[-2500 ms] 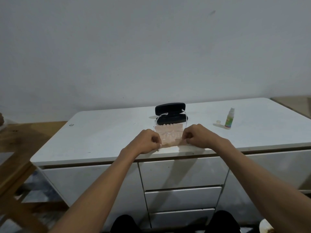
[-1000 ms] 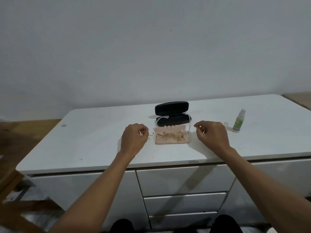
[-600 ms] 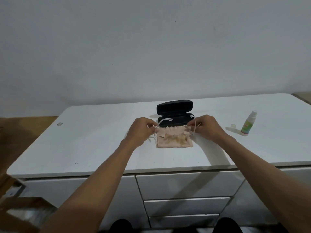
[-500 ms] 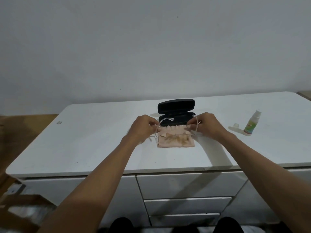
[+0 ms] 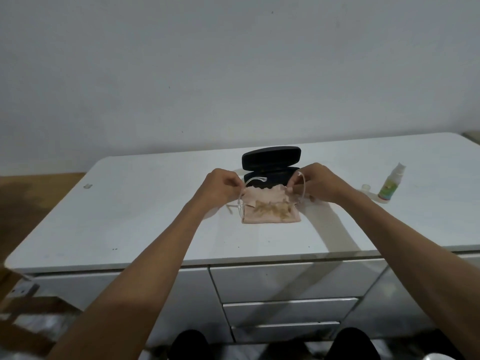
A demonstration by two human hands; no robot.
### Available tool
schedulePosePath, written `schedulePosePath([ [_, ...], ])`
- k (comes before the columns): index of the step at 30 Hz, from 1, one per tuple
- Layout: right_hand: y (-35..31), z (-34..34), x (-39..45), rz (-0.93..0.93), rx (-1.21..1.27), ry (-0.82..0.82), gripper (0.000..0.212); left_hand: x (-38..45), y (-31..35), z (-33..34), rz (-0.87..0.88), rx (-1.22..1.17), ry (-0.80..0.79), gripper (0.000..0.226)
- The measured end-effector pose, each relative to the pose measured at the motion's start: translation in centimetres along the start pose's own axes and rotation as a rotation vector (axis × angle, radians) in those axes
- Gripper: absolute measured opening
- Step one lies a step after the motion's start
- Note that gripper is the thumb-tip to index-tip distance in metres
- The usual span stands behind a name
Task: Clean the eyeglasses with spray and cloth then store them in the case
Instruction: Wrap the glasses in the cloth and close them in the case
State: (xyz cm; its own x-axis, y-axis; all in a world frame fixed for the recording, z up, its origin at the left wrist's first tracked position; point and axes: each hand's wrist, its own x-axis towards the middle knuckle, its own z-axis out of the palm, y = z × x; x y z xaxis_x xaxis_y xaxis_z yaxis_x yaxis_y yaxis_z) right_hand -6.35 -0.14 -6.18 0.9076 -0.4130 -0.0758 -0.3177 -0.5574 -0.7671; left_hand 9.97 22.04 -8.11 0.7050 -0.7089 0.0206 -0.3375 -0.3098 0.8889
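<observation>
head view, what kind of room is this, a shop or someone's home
Most likely a plain room in a home, though I can't be sure. A glossy white cabinet with drawers stands against a bare white wall, and a wooden floor shows at the left. No counter display or shop fittings appear.

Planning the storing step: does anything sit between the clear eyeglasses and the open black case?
Nothing visible does. The clear-framed eyeglasses, held by the left hand and right hand over the pink patterned cloth, sit right in front of the open black hard-shell case.
</observation>
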Motion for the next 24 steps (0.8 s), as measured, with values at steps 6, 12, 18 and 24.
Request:
schedulePosePath([
  [6,-0.3,-0.9,-0.9,0.041,0.189,-0.054,0.043,-0.9,0.9,-1.2,-0.056,-0.097,-0.087,0.023],
  [12,0.1,-1.3,-1.6,0.037,0.205,-0.139,0.030,-1.1,1.4,-1.5,-0.084,-0.040,-0.177,0.038],
  [18,-0.2,-1.1,-2.4,0.044,0.149,-0.182,0.037,-1.8,2.2,-1.4,-0.078,0.075,-0.268,0.041],
  [24,0.1,-1.2,-2.3,0.045,0.154,-0.170,0.038,-2.2,2.3,-1.4,-0.036,0.098,-0.251,0.039],
])
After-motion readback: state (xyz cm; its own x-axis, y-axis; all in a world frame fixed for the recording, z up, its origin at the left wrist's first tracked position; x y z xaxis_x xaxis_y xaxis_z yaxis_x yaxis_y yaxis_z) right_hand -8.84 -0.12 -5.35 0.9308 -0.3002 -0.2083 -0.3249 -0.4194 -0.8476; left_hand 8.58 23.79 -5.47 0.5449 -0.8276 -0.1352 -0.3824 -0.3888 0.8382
